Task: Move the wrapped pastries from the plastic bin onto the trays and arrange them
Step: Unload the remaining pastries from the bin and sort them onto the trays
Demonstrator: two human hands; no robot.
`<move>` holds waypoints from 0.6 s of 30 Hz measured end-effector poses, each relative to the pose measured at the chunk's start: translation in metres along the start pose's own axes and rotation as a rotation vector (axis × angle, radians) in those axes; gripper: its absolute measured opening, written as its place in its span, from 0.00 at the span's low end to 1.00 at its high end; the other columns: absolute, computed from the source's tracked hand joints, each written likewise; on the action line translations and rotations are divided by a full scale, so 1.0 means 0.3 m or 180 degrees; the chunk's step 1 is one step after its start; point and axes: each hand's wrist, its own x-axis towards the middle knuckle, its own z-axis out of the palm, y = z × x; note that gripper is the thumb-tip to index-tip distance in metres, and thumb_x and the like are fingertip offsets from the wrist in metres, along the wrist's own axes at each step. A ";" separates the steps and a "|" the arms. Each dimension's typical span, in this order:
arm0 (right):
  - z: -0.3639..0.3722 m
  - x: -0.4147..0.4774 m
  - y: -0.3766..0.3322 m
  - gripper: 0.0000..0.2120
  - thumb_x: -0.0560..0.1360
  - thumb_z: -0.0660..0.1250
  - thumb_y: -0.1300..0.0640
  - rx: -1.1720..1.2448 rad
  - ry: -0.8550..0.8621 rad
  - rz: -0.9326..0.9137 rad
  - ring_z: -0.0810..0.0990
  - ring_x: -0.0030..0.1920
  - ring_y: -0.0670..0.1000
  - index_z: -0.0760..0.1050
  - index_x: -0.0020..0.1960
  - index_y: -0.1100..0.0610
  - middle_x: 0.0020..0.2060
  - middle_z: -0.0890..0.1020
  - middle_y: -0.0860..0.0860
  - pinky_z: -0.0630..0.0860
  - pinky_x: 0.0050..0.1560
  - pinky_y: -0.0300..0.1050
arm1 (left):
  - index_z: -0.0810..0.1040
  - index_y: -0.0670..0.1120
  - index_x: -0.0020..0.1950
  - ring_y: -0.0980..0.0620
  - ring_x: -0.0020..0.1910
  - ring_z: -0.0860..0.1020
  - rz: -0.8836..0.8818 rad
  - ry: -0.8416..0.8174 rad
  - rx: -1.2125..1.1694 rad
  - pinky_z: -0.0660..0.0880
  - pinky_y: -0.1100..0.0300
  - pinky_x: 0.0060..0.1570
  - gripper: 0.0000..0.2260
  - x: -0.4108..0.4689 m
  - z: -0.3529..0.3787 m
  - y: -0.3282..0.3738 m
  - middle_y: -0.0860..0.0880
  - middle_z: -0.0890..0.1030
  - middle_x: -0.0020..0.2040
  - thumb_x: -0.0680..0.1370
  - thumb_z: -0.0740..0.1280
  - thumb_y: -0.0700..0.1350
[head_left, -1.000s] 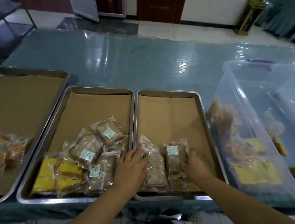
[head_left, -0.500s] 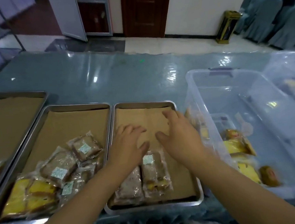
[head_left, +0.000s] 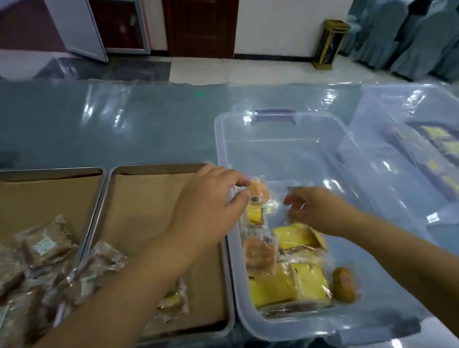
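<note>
Wrapped pastry (head_left: pixel 258 190), 10 o'clock in plastic bin (head_left: pixel 292 330), pinched by left grip (head_left: pixel 206 206). Right grip (head_left: pixel 320 210), 3 o'clock of it, half-curled; hold indeterminate.

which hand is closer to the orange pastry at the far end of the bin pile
Left. The left hand pinches the orange pastry by its wrapper; the right hand is apart, to its right, inside the bin.
</note>
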 end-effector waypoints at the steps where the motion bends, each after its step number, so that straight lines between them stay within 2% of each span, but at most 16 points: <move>1: 0.020 0.008 0.038 0.12 0.73 0.68 0.53 -0.0175 -0.0306 -0.0106 0.76 0.45 0.47 0.77 0.56 0.52 0.46 0.78 0.46 0.67 0.44 0.36 | 0.81 0.51 0.50 0.57 0.50 0.72 -0.0007 -0.0027 -0.0025 0.63 0.68 0.44 0.06 0.011 0.025 0.015 0.57 0.80 0.47 0.75 0.67 0.46; 3: 0.064 0.022 0.099 0.15 0.74 0.67 0.52 -0.0596 -0.1078 -0.0364 0.74 0.47 0.46 0.75 0.60 0.52 0.51 0.79 0.48 0.68 0.46 0.36 | 0.81 0.51 0.49 0.58 0.50 0.72 -0.0007 -0.0074 -0.0025 0.64 0.68 0.44 0.06 0.033 0.067 0.038 0.58 0.80 0.47 0.75 0.66 0.47; 5: 0.112 0.038 0.147 0.19 0.75 0.66 0.50 -0.0973 -0.1806 -0.0527 0.74 0.51 0.50 0.72 0.64 0.54 0.57 0.78 0.52 0.71 0.50 0.41 | 0.81 0.52 0.49 0.59 0.49 0.72 -0.0005 -0.0111 0.0056 0.64 0.68 0.43 0.06 0.052 0.100 0.050 0.57 0.80 0.48 0.76 0.66 0.48; 7: 0.153 0.061 0.186 0.22 0.75 0.64 0.48 -0.1297 -0.2121 -0.0608 0.74 0.56 0.54 0.68 0.66 0.55 0.60 0.75 0.55 0.72 0.54 0.46 | 0.80 0.52 0.50 0.59 0.49 0.71 -0.0058 -0.0162 0.0170 0.63 0.68 0.42 0.06 0.068 0.123 0.052 0.57 0.80 0.48 0.76 0.65 0.49; 10: 0.190 0.116 0.219 0.27 0.76 0.63 0.45 -0.1503 -0.2003 -0.0738 0.72 0.61 0.57 0.64 0.69 0.57 0.63 0.71 0.57 0.71 0.57 0.50 | 0.80 0.52 0.51 0.55 0.51 0.72 -0.0191 -0.0233 0.0344 0.65 0.61 0.45 0.07 0.074 0.151 0.043 0.55 0.81 0.49 0.76 0.65 0.49; 12: 0.205 0.163 0.229 0.30 0.75 0.65 0.45 -0.1543 -0.1777 -0.0756 0.71 0.63 0.58 0.62 0.70 0.58 0.65 0.69 0.57 0.71 0.59 0.50 | 0.80 0.52 0.52 0.55 0.51 0.72 -0.0222 -0.0310 0.0498 0.65 0.60 0.48 0.07 0.070 0.166 0.038 0.55 0.81 0.49 0.77 0.64 0.50; 16: 0.244 0.238 0.246 0.26 0.73 0.66 0.62 -0.1791 -0.1620 -0.0923 0.71 0.61 0.58 0.62 0.68 0.59 0.64 0.70 0.58 0.72 0.59 0.51 | 0.81 0.54 0.53 0.60 0.50 0.70 -0.0376 -0.0255 0.0417 0.62 0.68 0.44 0.07 0.060 0.174 0.026 0.57 0.79 0.49 0.77 0.64 0.47; 18: 0.262 0.256 0.254 0.26 0.72 0.65 0.65 -0.1840 -0.1586 -0.1009 0.73 0.60 0.59 0.63 0.68 0.59 0.63 0.70 0.57 0.74 0.58 0.52 | 0.81 0.54 0.52 0.61 0.50 0.70 -0.0442 -0.0224 0.0319 0.62 0.70 0.45 0.08 0.059 0.175 0.021 0.57 0.79 0.49 0.77 0.64 0.45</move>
